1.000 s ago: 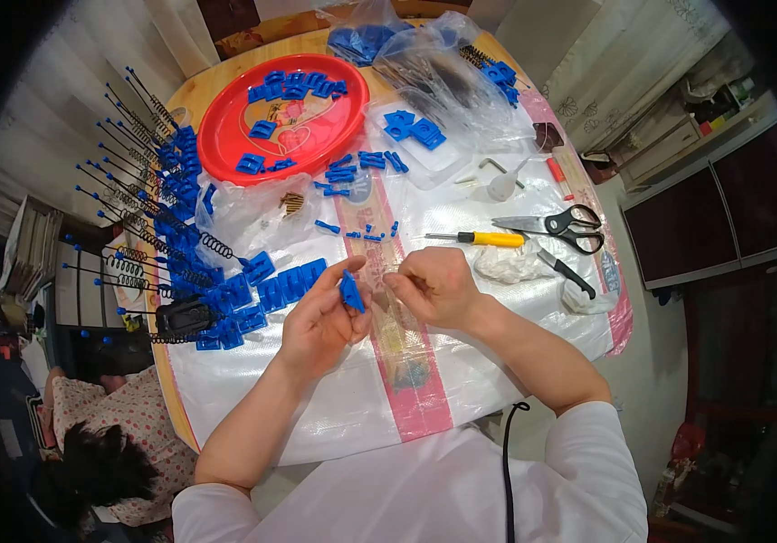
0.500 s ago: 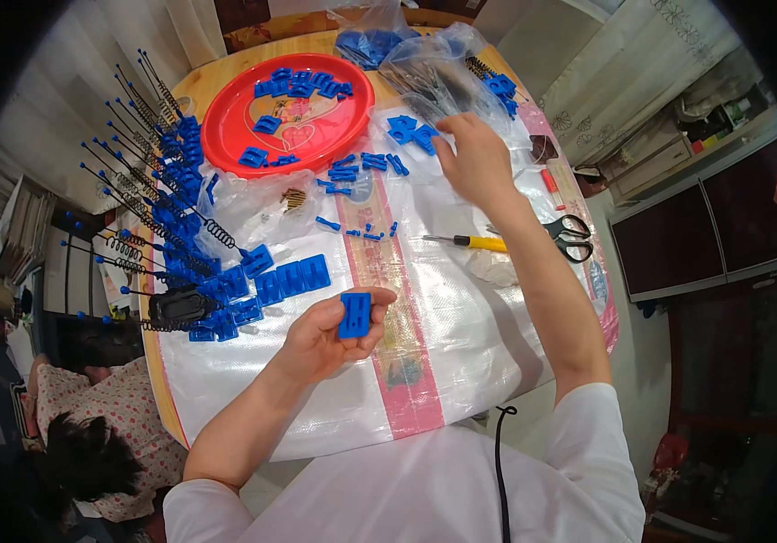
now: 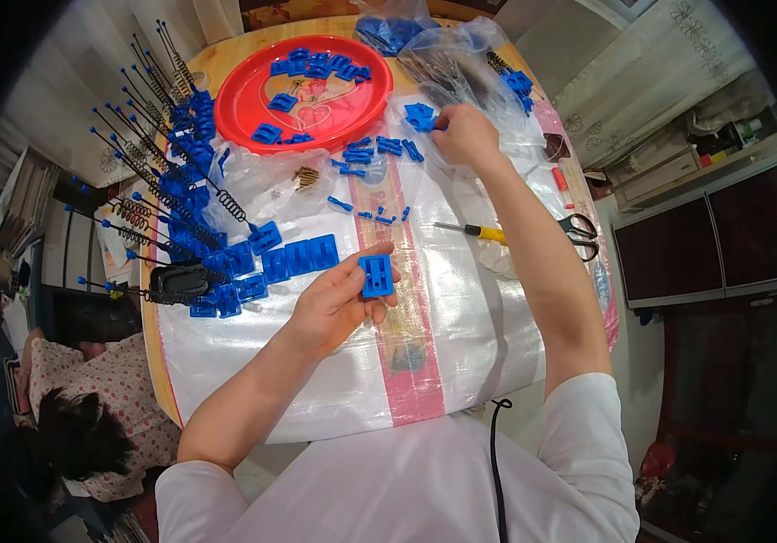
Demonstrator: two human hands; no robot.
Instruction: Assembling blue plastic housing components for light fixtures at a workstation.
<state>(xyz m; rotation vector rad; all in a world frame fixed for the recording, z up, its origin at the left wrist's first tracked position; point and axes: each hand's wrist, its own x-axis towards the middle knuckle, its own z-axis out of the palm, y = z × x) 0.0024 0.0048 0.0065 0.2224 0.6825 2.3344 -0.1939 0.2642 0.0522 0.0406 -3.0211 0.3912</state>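
My left hand (image 3: 334,303) holds a small blue rectangular plastic block (image 3: 376,276) with slots in its face, upright between thumb and fingers. At the far right of the table my right hand (image 3: 468,138) is closed, its fingertips pinching a blue plastic piece that they mostly hide. A notched blue plate (image 3: 419,117) lies beside those fingertips. Left of my left hand, similar blue blocks (image 3: 300,257) lie in a row. Past my hands are small blue pegs (image 3: 358,154), thinner blue bits (image 3: 384,217) and a pile of brass-coloured screws (image 3: 306,177).
A red basin (image 3: 228,124) holds blue parts. Blue assemblies with upright black springs (image 3: 191,136) crowd the left edge. A yellow-handled screwdriver (image 3: 490,233), black scissors (image 3: 581,237), a red tube (image 3: 560,179) and a clear bag of dark rods (image 3: 447,72) lie right. A person (image 3: 90,407) is at lower left.
My right hand has closed its fingers on one of the blue pieces at the far right. My left hand has turned the block, showing its hollow slotted side. The whole view has shifted slightly.
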